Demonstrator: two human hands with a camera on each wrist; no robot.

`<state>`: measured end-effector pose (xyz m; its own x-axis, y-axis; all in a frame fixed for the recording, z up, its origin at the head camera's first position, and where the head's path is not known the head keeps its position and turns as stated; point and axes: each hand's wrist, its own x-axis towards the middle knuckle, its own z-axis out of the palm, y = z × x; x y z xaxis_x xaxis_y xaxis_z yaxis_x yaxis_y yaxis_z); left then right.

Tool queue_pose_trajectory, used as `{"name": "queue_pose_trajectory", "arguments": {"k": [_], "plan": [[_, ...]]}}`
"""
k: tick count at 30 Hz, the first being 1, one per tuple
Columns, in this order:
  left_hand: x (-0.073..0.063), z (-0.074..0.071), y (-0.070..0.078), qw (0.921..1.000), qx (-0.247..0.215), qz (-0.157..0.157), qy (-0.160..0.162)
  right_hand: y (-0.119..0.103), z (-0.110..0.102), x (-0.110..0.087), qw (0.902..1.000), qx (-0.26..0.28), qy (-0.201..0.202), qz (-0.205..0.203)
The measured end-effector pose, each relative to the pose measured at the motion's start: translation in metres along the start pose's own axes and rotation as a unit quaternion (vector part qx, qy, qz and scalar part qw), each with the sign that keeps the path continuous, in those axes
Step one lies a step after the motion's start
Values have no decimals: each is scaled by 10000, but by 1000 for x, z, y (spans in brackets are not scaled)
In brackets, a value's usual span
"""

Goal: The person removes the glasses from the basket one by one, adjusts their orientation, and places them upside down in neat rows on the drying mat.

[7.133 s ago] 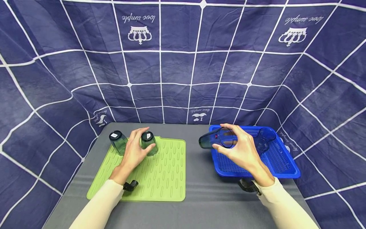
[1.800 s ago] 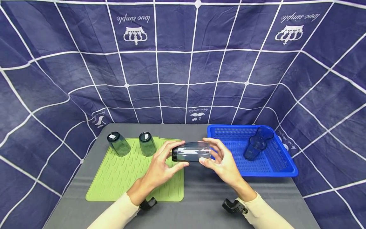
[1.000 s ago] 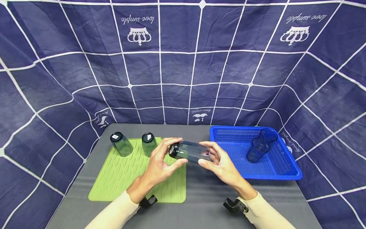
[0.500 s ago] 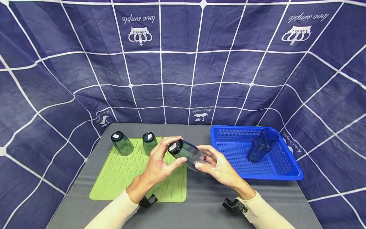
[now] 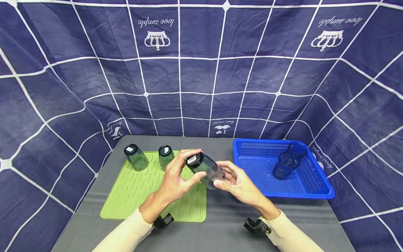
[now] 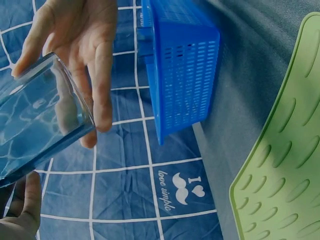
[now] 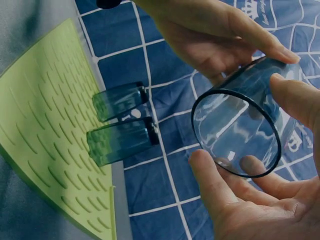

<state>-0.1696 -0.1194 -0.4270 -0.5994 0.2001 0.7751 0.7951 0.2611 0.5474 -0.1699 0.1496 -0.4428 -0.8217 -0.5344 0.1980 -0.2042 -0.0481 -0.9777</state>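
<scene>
Between both hands a dark, see-through drinking glass (image 5: 207, 170) is held tilted, its base with a white sticker up toward the left and its mouth low on the right. My left hand (image 5: 176, 178) grips it near the base, thumb in front and fingers behind. My right hand (image 5: 240, 183) holds the rim end, and a small red label shows by its fingers. In the right wrist view the round rim (image 7: 235, 134) faces the camera and the glass looks empty. Two more glasses (image 5: 136, 158) (image 5: 165, 156) stand upside down at the back of a green ridged mat (image 5: 132, 196).
A blue perforated basket (image 5: 252, 175) stands on the right, with two glasses (image 5: 284, 166) toward its right side. The grey table (image 5: 217, 217) runs between mat and basket. A blue gridded cloth (image 5: 201, 77) hangs behind and at both sides.
Over seven seconds, the left hand left the mat glass and joined the right on the glass brought from the basket. Since then the glass has tipped from level to slanted, base up.
</scene>
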Motion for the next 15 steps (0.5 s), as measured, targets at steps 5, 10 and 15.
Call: {"name": "queue_pose_trajectory", "arguments": {"k": [5,10,15], "plan": [[1,1,1,9999,-52,14,-111,1,3,1,9998,-35,-156,120],[2,1,1,9998,38,51,-167,1,4,1,9993,-36,-251,262],[3,0,1,9997,122,111,-169,1,4,0,9990,-172,-223,355]]}}
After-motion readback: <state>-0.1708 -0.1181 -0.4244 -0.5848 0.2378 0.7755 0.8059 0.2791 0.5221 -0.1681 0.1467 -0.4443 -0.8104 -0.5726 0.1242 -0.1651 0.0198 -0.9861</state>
